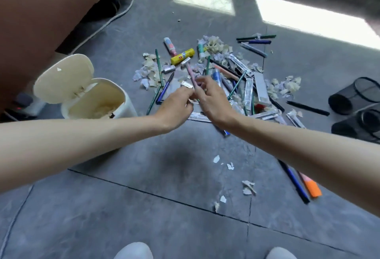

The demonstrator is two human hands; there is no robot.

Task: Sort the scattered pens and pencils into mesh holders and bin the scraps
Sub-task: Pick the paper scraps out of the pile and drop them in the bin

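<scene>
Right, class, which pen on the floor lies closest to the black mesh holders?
The black pen lying alone right of the pile; its end nearly reaches the mesh holders, while the other pens lie in the heap or farther off.

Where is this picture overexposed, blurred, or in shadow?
Head view: sunlit patches on the floor at upper right are blown out; the left hand and right hand are motion-blurred; a soft shadow lies below the arms; the bin looks fairly sharp.

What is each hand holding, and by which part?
The right hand grips a pink pen by its near end; whether the left hand holds anything cannot be told.
</scene>
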